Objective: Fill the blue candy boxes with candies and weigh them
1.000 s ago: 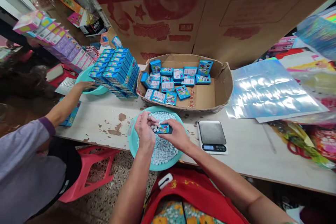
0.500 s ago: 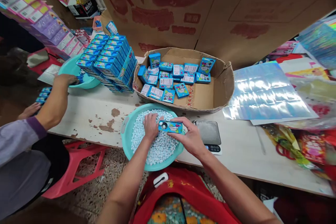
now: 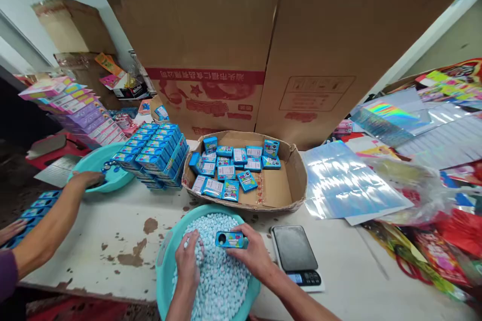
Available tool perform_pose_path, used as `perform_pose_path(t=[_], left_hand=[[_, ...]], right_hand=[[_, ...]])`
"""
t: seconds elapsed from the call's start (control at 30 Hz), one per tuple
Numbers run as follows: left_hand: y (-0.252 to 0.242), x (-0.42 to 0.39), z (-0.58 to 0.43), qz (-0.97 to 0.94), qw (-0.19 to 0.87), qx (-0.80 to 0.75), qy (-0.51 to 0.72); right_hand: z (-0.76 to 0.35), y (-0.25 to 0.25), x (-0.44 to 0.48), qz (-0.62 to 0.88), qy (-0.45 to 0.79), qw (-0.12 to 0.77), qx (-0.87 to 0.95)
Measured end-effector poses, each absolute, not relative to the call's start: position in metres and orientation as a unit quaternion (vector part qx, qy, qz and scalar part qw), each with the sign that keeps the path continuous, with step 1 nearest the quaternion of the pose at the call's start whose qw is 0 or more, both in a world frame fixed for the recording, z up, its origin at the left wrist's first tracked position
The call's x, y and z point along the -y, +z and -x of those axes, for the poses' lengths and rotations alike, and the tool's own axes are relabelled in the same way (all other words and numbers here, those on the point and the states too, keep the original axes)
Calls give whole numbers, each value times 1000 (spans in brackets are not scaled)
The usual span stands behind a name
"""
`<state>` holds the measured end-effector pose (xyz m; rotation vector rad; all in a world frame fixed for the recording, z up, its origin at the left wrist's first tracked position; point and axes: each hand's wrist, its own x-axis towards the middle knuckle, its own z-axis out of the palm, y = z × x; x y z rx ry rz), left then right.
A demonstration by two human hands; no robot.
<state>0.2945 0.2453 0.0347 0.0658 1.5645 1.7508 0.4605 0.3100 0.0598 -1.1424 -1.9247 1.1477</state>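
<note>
My right hand (image 3: 256, 255) grips a small blue candy box (image 3: 234, 240) by its right end. A dark round hole shows near the box's left end. Just left of it, my left hand (image 3: 187, 263) is closed, with fingers curled around some small pale candies. Both hands are above a turquoise basin (image 3: 161, 261) filled with loose pale blue and white candies (image 3: 226, 281). A gap separates my left fingers from the box.
Behind the basin, a cardboard tray (image 3: 289, 188) holds several blue boxes. A digital scale (image 3: 295, 248) lies to the right. Stacked blue boxes (image 3: 158, 153) stand at left, near a co-worker's hand (image 3: 88, 179) in another turquoise basin (image 3: 126, 176). Shiny sheets (image 3: 350, 180) lie at right.
The view has tilted up, so the table sits lower. My left hand has moved away from the box's hole and curled over candies. My right hand still holds the box.
</note>
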Motion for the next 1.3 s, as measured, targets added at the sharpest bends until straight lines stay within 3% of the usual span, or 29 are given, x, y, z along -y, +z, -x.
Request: perform_pose_path(t=[0.1, 0.23, 0.37, 1.3], left_hand=[[70, -245, -306, -26, 415, -546, 727], [91, -251, -315, -73, 346, -526, 773], [89, -258, -313, -73, 300, -546, 779], [94, -273, -321, -113, 299, -572, 755]], right_hand=[[-452, 62, -302, 413, 416, 287, 757], [-441, 63, -293, 384, 417, 266, 780], [-437, 62, -294, 364, 440, 264, 777], [-440, 66, -300, 377, 484, 291, 734]])
